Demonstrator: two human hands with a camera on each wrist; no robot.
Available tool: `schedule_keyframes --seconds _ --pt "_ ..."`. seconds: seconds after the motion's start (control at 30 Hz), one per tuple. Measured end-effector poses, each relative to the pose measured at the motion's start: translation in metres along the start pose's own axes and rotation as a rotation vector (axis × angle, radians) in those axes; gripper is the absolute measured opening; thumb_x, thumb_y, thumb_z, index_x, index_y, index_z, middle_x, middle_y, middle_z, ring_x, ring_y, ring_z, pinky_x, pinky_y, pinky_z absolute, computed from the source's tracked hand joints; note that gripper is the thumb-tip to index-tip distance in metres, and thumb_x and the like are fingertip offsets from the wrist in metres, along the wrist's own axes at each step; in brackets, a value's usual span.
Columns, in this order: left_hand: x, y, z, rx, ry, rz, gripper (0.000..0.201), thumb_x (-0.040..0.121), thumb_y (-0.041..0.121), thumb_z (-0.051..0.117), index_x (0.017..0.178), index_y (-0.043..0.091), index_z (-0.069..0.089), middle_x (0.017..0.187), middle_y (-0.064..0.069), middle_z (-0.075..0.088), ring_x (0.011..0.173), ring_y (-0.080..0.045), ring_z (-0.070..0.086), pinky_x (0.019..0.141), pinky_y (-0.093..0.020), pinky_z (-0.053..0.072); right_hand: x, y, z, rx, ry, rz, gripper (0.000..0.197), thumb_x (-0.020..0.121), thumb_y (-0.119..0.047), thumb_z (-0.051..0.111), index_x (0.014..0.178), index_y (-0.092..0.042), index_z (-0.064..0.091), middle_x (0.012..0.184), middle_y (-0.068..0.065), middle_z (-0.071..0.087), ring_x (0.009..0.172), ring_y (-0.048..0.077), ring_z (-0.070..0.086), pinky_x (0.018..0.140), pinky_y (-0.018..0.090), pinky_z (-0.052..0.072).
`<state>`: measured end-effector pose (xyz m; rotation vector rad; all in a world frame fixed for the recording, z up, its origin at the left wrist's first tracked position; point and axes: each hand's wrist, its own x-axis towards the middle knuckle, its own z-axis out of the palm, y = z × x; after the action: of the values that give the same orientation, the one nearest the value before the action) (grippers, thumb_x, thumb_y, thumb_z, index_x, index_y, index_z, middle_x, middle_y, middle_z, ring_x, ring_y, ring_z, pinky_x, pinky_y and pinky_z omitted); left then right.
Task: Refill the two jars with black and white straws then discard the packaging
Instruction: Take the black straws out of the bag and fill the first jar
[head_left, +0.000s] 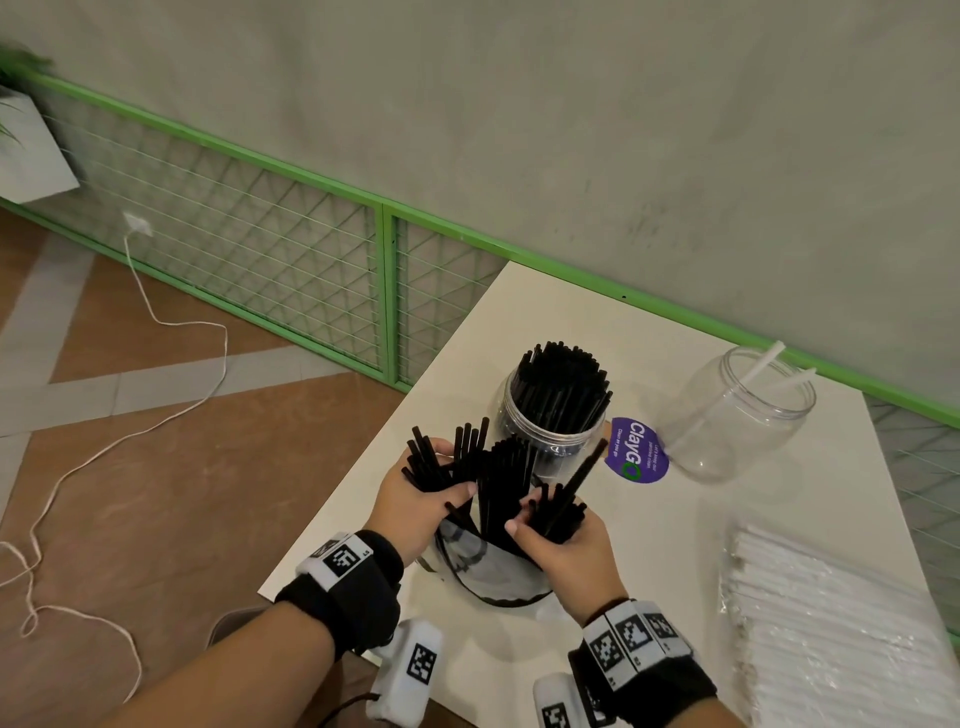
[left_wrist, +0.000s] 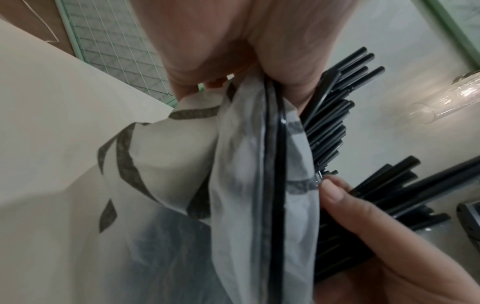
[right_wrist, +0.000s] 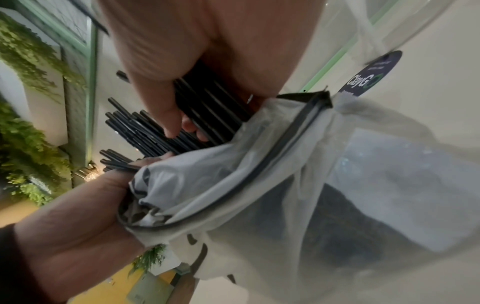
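Observation:
A clear plastic bag (head_left: 485, 569) with black trim stands on the white table (head_left: 670, 525), black straws (head_left: 498, 483) sticking out of its top. My left hand (head_left: 423, 499) grips a fan of those straws and the bag's rim (left_wrist: 249, 144). My right hand (head_left: 556, 527) grips another bunch of straws (right_wrist: 207, 111) beside it. Behind them a clear jar (head_left: 553, 415) is packed with black straws. To its right a second clear jar (head_left: 737, 410) holds two white straws. A packet of white straws (head_left: 841, 629) lies at the right edge.
A purple round sticker (head_left: 638, 451) lies on the table between the jars. A green mesh fence (head_left: 291, 265) runs along the wall behind. A white cable (head_left: 156, 312) trails over the brown floor left of the table. A planter (head_left: 26, 135) hangs far left.

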<state>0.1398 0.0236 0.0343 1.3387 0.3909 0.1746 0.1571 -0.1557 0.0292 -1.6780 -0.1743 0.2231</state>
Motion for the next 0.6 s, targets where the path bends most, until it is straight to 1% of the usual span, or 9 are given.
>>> schedule_keyframes --seconds 0.1,0.17,0.23,0.3,0.37,0.43,0.5,0.57,0.6 --pt "0.000 0.000 0.001 0.033 -0.007 0.000 0.038 0.075 -0.011 0.071 0.099 0.016 0.057 0.083 0.000 0.069 0.072 -0.001 0.067 0.064 -0.013 0.051 0.004 0.004 0.001 -0.026 -0.039 0.068 0.025 0.074 -0.001 0.078 0.091 -0.017 0.068 0.083 -0.006 0.074 0.085 0.005 0.068 0.078 0.020 0.050" --pt "0.001 -0.002 0.002 0.037 -0.004 -0.015 0.037 0.075 -0.008 0.071 0.104 0.011 0.058 0.086 -0.004 0.070 0.078 -0.009 0.068 0.068 -0.017 0.053 0.003 0.006 0.003 -0.057 -0.098 0.090 0.032 0.074 -0.007 0.079 0.098 -0.024 0.067 0.093 -0.008 0.074 0.094 0.007 0.068 0.082 0.022 0.051" --pt "0.002 -0.003 0.006 -0.025 0.008 -0.048 0.036 0.076 -0.008 0.071 0.107 0.004 0.057 0.084 -0.006 0.069 0.078 -0.014 0.067 0.071 -0.024 0.055 0.001 0.007 0.006 -0.149 -0.133 0.061 0.036 0.069 -0.024 0.079 0.101 -0.030 0.065 0.098 -0.010 0.073 0.099 0.008 0.066 0.087 0.027 0.052" --pt "0.003 -0.004 0.007 -0.053 0.014 -0.065 0.035 0.076 -0.007 0.071 0.106 0.001 0.056 0.082 -0.007 0.068 0.075 -0.012 0.066 0.070 -0.025 0.055 0.000 0.007 0.009 -0.232 -0.146 -0.003 0.043 0.064 -0.034 0.077 0.103 -0.039 0.062 0.102 -0.012 0.069 0.103 0.006 0.063 0.091 0.028 0.051" --pt "0.002 -0.003 0.010 -0.068 0.003 -0.068 0.031 0.077 -0.011 0.068 0.103 0.003 0.056 0.083 -0.006 0.067 0.072 -0.008 0.066 0.066 -0.020 0.054 -0.001 0.006 0.017 -0.278 -0.139 -0.060 0.046 0.063 -0.030 0.077 0.100 -0.049 0.058 0.098 -0.015 0.067 0.098 0.004 0.062 0.085 0.022 0.050" --pt "0.002 -0.003 0.011 -0.090 0.000 -0.080 0.030 0.078 -0.013 0.065 0.097 0.009 0.056 0.082 -0.005 0.067 0.074 -0.011 0.066 0.068 -0.023 0.054 0.000 0.006 0.024 -0.342 -0.078 -0.105 0.039 0.064 -0.022 0.079 0.086 -0.046 0.057 0.081 -0.025 0.064 0.081 -0.005 0.061 0.070 0.009 0.043" --pt "0.001 -0.004 0.010 -0.073 0.003 -0.070 0.033 0.078 -0.013 0.066 0.096 0.013 0.057 0.083 -0.004 0.067 0.078 -0.014 0.064 0.071 -0.024 0.054 -0.001 0.003 0.026 -0.387 -0.049 -0.146 0.037 0.070 -0.016 0.078 0.079 -0.042 0.052 0.079 -0.032 0.060 0.077 -0.009 0.058 0.066 0.004 0.039" --pt "0.000 -0.006 0.005 0.004 0.004 -0.033 0.034 0.077 -0.007 0.071 0.101 0.012 0.057 0.086 -0.004 0.070 0.082 -0.015 0.066 0.074 -0.023 0.054 -0.002 0.006 0.023 -0.330 -0.087 -0.166 0.027 0.077 -0.021 0.073 0.087 -0.042 0.060 0.087 -0.023 0.063 0.087 -0.001 0.061 0.075 0.010 0.043" --pt "0.000 -0.006 0.002 0.040 0.002 -0.019 0.036 0.076 -0.003 0.074 0.105 0.011 0.058 0.090 -0.006 0.071 0.085 -0.016 0.067 0.077 -0.025 0.054 -0.003 0.006 0.019 -0.268 -0.099 -0.139 0.023 0.079 -0.023 0.071 0.090 -0.041 0.063 0.088 -0.017 0.065 0.089 0.004 0.062 0.080 0.018 0.048"
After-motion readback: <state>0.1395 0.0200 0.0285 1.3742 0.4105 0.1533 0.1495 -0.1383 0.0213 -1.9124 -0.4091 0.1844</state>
